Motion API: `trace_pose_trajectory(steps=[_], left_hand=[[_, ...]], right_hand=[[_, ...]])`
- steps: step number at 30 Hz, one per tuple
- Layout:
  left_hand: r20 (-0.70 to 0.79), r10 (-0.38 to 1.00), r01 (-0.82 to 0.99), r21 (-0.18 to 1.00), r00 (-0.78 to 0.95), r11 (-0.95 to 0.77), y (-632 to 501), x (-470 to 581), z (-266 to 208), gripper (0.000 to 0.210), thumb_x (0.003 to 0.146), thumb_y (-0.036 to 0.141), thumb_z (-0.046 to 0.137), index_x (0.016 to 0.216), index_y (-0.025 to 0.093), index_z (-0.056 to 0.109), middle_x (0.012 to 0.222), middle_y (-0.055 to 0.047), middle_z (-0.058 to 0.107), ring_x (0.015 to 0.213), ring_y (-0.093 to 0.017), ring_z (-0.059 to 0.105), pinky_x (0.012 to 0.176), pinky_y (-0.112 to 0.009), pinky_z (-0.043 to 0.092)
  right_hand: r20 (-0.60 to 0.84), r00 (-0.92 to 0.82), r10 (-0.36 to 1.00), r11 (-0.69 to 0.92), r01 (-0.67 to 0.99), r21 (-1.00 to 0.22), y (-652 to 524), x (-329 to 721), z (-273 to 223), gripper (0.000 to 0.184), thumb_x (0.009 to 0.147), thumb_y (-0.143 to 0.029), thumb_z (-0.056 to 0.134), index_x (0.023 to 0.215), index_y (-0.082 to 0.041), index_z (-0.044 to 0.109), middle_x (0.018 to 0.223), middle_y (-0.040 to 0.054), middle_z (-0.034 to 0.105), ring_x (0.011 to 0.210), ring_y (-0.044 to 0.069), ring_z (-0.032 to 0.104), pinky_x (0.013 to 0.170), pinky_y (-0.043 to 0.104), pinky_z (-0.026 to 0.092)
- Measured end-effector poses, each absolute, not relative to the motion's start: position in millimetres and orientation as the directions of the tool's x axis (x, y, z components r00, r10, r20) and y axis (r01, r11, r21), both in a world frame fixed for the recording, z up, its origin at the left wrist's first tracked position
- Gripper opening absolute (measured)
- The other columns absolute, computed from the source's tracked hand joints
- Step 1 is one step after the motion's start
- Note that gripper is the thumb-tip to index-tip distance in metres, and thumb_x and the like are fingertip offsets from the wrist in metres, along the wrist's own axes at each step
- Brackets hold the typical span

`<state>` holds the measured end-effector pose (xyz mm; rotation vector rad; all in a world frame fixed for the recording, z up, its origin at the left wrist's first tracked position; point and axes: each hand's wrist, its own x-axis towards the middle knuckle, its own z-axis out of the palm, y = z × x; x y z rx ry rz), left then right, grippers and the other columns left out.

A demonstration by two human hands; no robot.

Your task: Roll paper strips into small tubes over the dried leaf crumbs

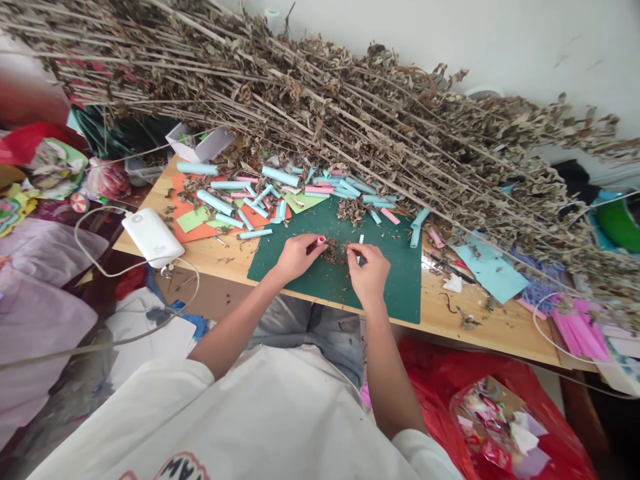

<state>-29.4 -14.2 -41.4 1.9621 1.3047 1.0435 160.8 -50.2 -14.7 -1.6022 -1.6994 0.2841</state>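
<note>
Between the fingers of my left hand [299,257] is a small pink paper tube [321,240], its round opening tipped toward me. My right hand [369,270] is closed in a pinch at the right side of a little heap of crumbled dried leaves [336,253]; anything between those fingertips is too small to make out. Both hands are over a dark green cutting mat [395,280]. A small white stick-like piece [361,240] shows just behind my right fingers. Farther back on the mat lies another clump of dried leaf [351,210].
Long dried leafy stalks [300,100] lie heaped across the back. Several rolled blue paper tubes [280,176] and pink ones are scattered before them. A white power bank [153,237] with a cable sits left. A red bag of scraps [440,380] is below right.
</note>
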Motion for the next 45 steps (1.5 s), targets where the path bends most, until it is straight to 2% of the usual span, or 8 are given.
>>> trace_pose_trajectory(steps=[7, 15, 22, 27, 31, 38, 41, 45], left_hand=[[0.338, 0.909, 0.433, 0.801, 0.244, -0.414, -15.2, -29.2, -41.1, 0.024, 0.093, 0.032, 0.061, 0.107, 0.016, 0.072, 0.091, -0.006, 0.073, 0.076, -0.014, 0.065, 0.07, -0.023, 0.048], [0.318, 0.907, 0.5, 0.759, 0.276, -0.417, -13.7, -31.4, -40.9, 0.017, 0.093, 0.029, 0.058, 0.092, 0.016, 0.07, 0.08, -0.003, 0.069, 0.072, -0.013, 0.061, 0.068, -0.022, 0.045], [0.318, 0.911, 0.483, 0.773, 0.263, -0.41, -13.2, -31.6, -42.8, 0.018, 0.093, 0.029, 0.059, 0.097, 0.016, 0.071, 0.083, -0.004, 0.071, 0.073, -0.014, 0.062, 0.069, -0.023, 0.046], [0.299, 0.92, 0.494, 0.778, 0.252, -0.388, -13.2, -31.7, -42.3, 0.017, 0.091, 0.029, 0.061, 0.099, 0.017, 0.07, 0.083, -0.003, 0.071, 0.069, -0.012, 0.06, 0.066, -0.021, 0.045], [0.303, 0.913, 0.501, 0.766, 0.272, -0.403, -12.8, -31.4, -42.7, 0.018, 0.092, 0.031, 0.06, 0.095, 0.017, 0.07, 0.079, -0.002, 0.069, 0.068, -0.012, 0.06, 0.066, -0.022, 0.045], [0.33, 0.899, 0.423, 0.798, 0.288, -0.429, -12.7, -30.8, -43.6, 0.022, 0.089, 0.035, 0.067, 0.101, 0.017, 0.072, 0.09, -0.006, 0.074, 0.08, -0.017, 0.067, 0.073, -0.025, 0.05], [0.335, 0.897, 0.424, 0.795, 0.29, -0.434, -13.0, -31.1, -43.1, 0.022, 0.089, 0.034, 0.067, 0.101, 0.017, 0.072, 0.089, -0.006, 0.074, 0.079, -0.017, 0.067, 0.072, -0.025, 0.05], [0.332, 0.891, 0.408, 0.8, 0.309, -0.44, -12.8, -32.0, -43.8, 0.023, 0.091, 0.035, 0.063, 0.102, 0.017, 0.072, 0.092, -0.007, 0.074, 0.081, -0.017, 0.068, 0.073, -0.026, 0.05]], right_hand=[[0.383, 0.098, 0.919, 0.196, 0.728, -0.657, -43.9, 129.2, -21.9, 0.016, 0.088, -0.021, 0.057, 0.089, -0.019, 0.072, 0.087, 0.0063, 0.073, 0.083, 0.021, 0.064, 0.08, 0.034, 0.052], [0.347, 0.134, 0.928, 0.178, 0.658, -0.731, -47.4, 125.9, -25.1, 0.014, 0.087, -0.02, 0.057, 0.088, -0.02, 0.071, 0.086, 0.0054, 0.072, 0.079, 0.02, 0.065, 0.075, 0.032, 0.053], [0.347, -0.005, 0.938, 0.258, 0.678, -0.688, -43.6, 129.5, -23.8, 0.023, 0.083, -0.019, 0.064, 0.105, -0.022, 0.071, 0.101, 0.0051, 0.074, 0.096, 0.023, 0.064, 0.09, 0.038, 0.052], [0.396, 0.013, 0.918, 0.283, 0.677, -0.68, -40.5, 127.5, -26.6, 0.013, 0.086, -0.02, 0.061, 0.088, -0.023, 0.073, 0.087, 0.0035, 0.075, 0.085, 0.021, 0.064, 0.082, 0.036, 0.052], [0.402, 0.11, 0.909, 0.242, 0.648, -0.723, -42.3, 134.2, -24.3, 0.01, 0.084, -0.02, 0.063, 0.083, -0.022, 0.073, 0.082, 0.003, 0.074, 0.08, 0.019, 0.065, 0.08, 0.033, 0.051], [0.281, 0.29, 0.915, 0.117, 0.477, -0.871, -48.8, 139.3, -4.0, 0.013, 0.083, -0.03, 0.065, 0.085, -0.019, 0.071, 0.08, 0.0022, 0.071, 0.067, 0.014, 0.059, 0.066, 0.028, 0.049], [0.283, 0.263, 0.922, 0.154, 0.421, -0.894, -49.9, 133.3, 9.0, 0.013, 0.085, -0.031, 0.064, 0.088, -0.019, 0.07, 0.082, 0.0024, 0.07, 0.069, 0.014, 0.06, 0.066, 0.027, 0.049], [0.383, 0.135, 0.914, 0.268, 0.507, -0.819, -48.8, 126.2, 18.2, 0.011, 0.088, -0.027, 0.061, 0.092, -0.021, 0.07, 0.087, 0.0029, 0.07, 0.075, 0.015, 0.062, 0.07, 0.029, 0.05]])
